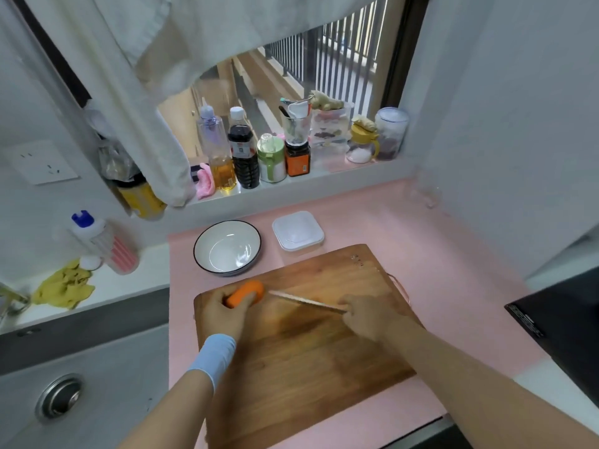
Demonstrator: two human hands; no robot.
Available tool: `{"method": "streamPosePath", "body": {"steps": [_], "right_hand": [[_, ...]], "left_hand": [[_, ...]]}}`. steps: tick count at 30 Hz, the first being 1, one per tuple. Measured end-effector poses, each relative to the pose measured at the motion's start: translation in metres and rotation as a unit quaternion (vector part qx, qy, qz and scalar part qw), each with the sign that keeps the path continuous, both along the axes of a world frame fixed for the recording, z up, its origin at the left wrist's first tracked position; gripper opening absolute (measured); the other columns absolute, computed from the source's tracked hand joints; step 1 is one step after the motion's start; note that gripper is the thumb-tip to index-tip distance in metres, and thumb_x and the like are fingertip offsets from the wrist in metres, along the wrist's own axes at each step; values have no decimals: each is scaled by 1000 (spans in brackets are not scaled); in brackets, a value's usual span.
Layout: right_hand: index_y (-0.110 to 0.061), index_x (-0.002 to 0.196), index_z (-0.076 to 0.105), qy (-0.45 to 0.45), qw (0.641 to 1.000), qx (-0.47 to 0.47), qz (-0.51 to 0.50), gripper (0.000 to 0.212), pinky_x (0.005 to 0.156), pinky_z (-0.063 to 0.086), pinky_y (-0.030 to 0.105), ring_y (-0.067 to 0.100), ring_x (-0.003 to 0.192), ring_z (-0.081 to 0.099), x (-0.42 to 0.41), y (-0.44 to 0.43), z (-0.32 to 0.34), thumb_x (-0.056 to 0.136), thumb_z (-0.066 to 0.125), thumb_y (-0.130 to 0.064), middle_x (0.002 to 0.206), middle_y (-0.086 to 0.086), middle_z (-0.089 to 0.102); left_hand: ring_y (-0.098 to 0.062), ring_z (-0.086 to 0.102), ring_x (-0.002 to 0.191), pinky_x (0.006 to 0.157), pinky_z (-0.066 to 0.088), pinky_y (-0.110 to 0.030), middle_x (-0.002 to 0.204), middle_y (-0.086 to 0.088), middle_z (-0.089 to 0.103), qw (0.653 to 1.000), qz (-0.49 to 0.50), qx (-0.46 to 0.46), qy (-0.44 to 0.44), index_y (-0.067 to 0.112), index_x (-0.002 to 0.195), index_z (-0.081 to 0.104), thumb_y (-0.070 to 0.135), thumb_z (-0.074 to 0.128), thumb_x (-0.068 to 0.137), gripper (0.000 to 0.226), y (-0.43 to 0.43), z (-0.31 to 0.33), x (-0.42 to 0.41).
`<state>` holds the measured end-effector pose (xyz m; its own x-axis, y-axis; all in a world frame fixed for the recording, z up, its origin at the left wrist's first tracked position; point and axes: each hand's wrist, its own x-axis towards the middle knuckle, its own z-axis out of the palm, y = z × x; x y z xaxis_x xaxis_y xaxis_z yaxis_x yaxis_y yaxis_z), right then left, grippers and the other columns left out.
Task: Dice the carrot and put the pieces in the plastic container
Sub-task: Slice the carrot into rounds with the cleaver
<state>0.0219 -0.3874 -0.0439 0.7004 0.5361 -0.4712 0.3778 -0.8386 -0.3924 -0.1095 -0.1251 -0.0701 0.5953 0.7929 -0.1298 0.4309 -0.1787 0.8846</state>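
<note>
Near the centre of the frame, on the upper-left part of the wooden cutting board [308,351], the left hand [223,314] is curling its fingers over the orange carrot [248,291] and holding it down. The right hand [366,315] is gripping the handle of a knife [304,300], whose blade is pointing left with its tip just beside the carrot. Above the board, on the pink table [437,254], the white plastic container [298,234] is sitting just right of a black-rimmed bowl [227,247], apart from the carrot.

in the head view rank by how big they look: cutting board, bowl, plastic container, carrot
1. cutting board
2. bowl
3. plastic container
4. carrot, partly covered by the left hand
</note>
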Motion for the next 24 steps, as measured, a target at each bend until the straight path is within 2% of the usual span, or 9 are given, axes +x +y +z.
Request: {"method": "streamPosePath", "body": {"steps": [2, 4, 6, 8, 10, 13, 16, 19, 24], "right_hand": [[-31, 107, 62, 18, 999, 17, -35, 21, 68, 49, 26, 14, 83, 65, -1, 1, 3, 98, 44, -31, 97, -4, 67], [-32, 91, 57, 20, 999, 28, -42, 20, 67, 44, 24, 10, 80, 62, -6, 5, 7, 102, 41, -32, 87, -8, 63], [-33, 94, 58, 38, 997, 47, -53, 22, 75, 48, 26, 9, 83, 62, -13, 11, 6, 105, 40, -34, 88, -9, 64], [-30, 103, 62, 48, 996, 60, -55, 23, 79, 51, 27, 9, 84, 64, -18, 19, 2, 105, 40, -34, 91, -8, 65], [-26, 111, 65, 44, 996, 66, -51, 26, 76, 51, 25, 8, 83, 63, -21, 26, 0, 105, 41, -32, 93, -7, 66], [-29, 106, 64, 28, 995, 84, -41, 24, 66, 43, 22, 6, 79, 60, -23, 32, -5, 105, 40, -31, 86, -11, 62], [-31, 110, 64, -7, 996, 88, -13, 27, 61, 36, 22, 6, 76, 56, -26, 35, -11, 105, 38, -29, 83, -13, 59], [-29, 110, 65, -46, 995, 82, 14, 27, 66, 35, 29, 17, 85, 60, -25, 37, -14, 104, 38, -28, 94, -5, 67], [-25, 100, 67, -39, 994, 94, 25, 24, 65, 34, 30, 18, 81, 57, -19, 36, -17, 101, 43, -27, 93, -2, 69]], "left_hand": [[-15, 63, 93, 88, 50, -33, 92, 19, 64, 1000, 5, -23, 6, 38, 80, 64, 42, 86, 66, 27, 4, -6, -2], [-15, 62, 92, 84, 46, -29, 92, 16, 64, 999, -25, -24, 38, 35, 86, 63, 42, 86, 67, 31, -1, -11, -4], [-15, 59, 91, 83, 42, -27, 93, 12, 61, 995, -65, -34, 69, 29, 95, 62, 35, 86, 70, 35, -13, -14, -2], [-16, 59, 93, 84, 42, -26, 95, 11, 61, 991, -103, -41, 77, 24, 96, 61, 31, 87, 69, 38, -27, -24, 3], [-12, 59, 91, 81, 42, -24, 95, 14, 62, 987, -129, -32, 89, 24, 93, 61, 34, 88, 67, 39, -39, -31, 7], [-8, 59, 87, 75, 42, -23, 92, 13, 62, 987, -133, -9, 91, 25, 87, 58, 38, 86, 68, 37, -50, -40, 9], [-8, 56, 80, 69, 44, -24, 87, 9, 59, 982, -155, 53, 94, 24, 82, 52, 40, 83, 70, 37, -53, -45, 6], [-6, 51, 84, 75, 43, -24, 92, 11, 52, 966, -200, 147, 72, 24, 86, 50, 38, 78, 74, 33, -52, -54, 1], [-14, 48, 94, 84, 43, -27, 107, 2, 53, 904, -272, 328, 46, 20, 102, 54, 33, 63, 80, 27, -57, -64, -5]]}}
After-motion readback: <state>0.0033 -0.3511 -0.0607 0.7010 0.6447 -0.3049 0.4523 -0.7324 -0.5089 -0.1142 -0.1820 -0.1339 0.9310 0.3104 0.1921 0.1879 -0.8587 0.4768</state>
